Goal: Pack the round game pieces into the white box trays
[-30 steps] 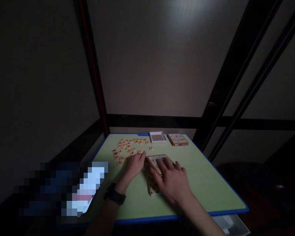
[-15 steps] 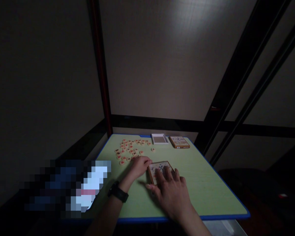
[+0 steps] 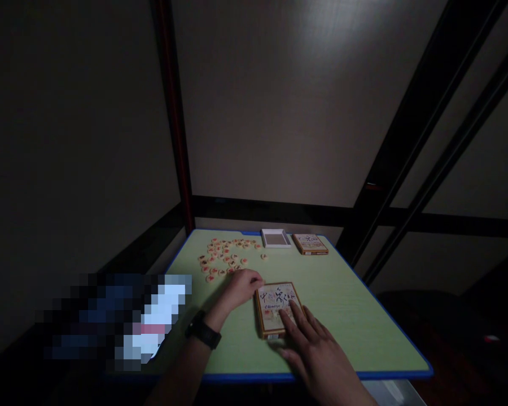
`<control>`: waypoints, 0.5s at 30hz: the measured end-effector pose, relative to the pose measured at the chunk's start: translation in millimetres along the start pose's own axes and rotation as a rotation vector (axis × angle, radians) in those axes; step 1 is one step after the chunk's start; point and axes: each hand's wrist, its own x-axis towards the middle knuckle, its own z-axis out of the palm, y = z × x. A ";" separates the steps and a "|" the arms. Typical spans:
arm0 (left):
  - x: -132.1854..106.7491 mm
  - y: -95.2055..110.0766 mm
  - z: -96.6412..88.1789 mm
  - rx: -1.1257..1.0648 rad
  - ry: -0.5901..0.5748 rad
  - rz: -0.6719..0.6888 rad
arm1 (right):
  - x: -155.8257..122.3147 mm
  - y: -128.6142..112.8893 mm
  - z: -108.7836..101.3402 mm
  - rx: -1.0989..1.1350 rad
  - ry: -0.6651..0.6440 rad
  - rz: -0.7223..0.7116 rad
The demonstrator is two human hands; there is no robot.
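Observation:
A Chinese chess box (image 3: 275, 299) with dark characters on its pale lid lies flat on the table in front of me. My right hand (image 3: 322, 355) is open, its fingers stretched over the box's lower right part and the thumb near its front edge. At the upper left corner of the box is my left hand (image 3: 242, 286), fingers curled together. Whatever those fingers may hold is hidden. Just beyond the left hand, many round wooden chess pieces (image 3: 226, 259) with red or black characters lie scattered. A black watch (image 3: 203, 331) is on my left wrist.
A pale shallow box tray (image 3: 276, 246) stands at the table's far edge. Beside it lies a second chess box (image 3: 310, 244). The green table (image 3: 364, 332) has a blue rim. A blurred bright screen (image 3: 156, 316) is at the left edge. Walls stand behind and left.
My right hand has drawn back toward me and to the right, uncovering more of the lid. The box's front side now shows. My left hand stays almost in place.

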 end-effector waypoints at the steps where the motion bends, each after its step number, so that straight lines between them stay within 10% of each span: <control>1: -0.3 -0.2 0.0 -0.017 -0.004 -0.003 | -2.4 2.4 5.5 0.012 0.030 -0.018; 15: -6.1 -1.6 7.8 -0.307 -0.098 -0.260 | 39.3 32.3 -39.9 0.861 0.034 0.232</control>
